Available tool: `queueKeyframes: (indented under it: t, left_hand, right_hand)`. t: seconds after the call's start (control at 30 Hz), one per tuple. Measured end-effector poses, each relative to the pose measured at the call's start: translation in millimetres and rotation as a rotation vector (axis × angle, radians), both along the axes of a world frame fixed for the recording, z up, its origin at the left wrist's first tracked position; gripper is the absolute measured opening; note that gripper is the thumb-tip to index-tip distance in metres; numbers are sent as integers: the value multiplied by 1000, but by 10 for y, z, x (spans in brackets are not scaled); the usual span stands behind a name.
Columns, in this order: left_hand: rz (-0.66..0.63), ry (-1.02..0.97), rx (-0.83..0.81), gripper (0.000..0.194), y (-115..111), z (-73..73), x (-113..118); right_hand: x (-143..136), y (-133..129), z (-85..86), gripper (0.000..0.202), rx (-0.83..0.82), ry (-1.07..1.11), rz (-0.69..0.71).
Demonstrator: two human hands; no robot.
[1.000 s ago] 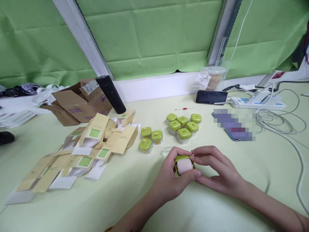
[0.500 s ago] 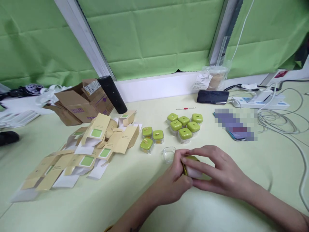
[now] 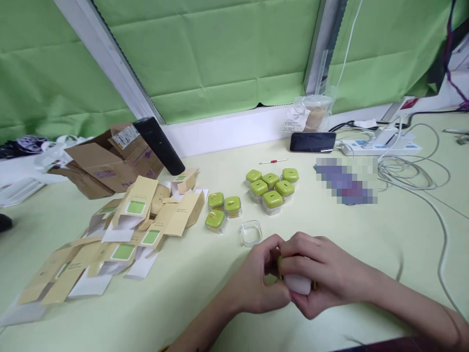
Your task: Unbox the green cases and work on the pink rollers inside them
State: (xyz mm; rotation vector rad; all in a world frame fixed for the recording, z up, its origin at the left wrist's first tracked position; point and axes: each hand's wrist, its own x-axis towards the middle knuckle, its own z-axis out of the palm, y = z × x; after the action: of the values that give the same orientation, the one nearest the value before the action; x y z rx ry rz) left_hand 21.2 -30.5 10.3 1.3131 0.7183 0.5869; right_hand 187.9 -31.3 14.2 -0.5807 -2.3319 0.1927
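My left hand (image 3: 261,282) and my right hand (image 3: 324,275) meet at the front of the table. Between them is a small rounded white piece (image 3: 297,284) with a green lid, mostly hidden by the fingers. Both hands are closed around it, the right one wrapped over its top and side. Just beyond my left hand stands an open clear plastic cup (image 3: 251,234). Several small clear boxes with slotted green lids (image 3: 272,199) are grouped behind it. To their left are three more green-lidded boxes (image 3: 232,205) with a pale loop on some lids.
Unfolded kraft cartons (image 3: 146,237) are heaped on the left, before an open cardboard box (image 3: 110,166) and a leaning black cylinder (image 3: 159,145). A red-handled hook tool (image 3: 273,161), a phone (image 3: 312,142), a pixelated item (image 3: 346,183) and a power strip (image 3: 381,146) with cables lie behind and right.
My right hand has curled its fingers more tightly over the white piece, and its thumb has come underneath. The view has shifted slightly, so the table things appear further left.
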Motion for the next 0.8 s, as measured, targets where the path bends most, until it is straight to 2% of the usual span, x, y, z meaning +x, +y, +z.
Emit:
queueKeyframes:
  t: [0.13, 0.3, 0.63, 0.8]
  left_hand:
    - [-29, -2, -47, 34, 13, 7, -4]
    - [-33, -45, -94, 33, 13, -2, 19]
    - [-106, -31, -101, 37, -19, 13, 39]
    - [-140, -91, -103, 41, -38, -39, 45]
  right_hand:
    - [3, -1, 15, 24, -85, 53, 35]
    - [-2, -9, -13, 25, -111, 127, 73]
    - [55, -17, 52, 19, -248, 73, 139]
    - [80, 0, 55, 14, -300, 116, 207]
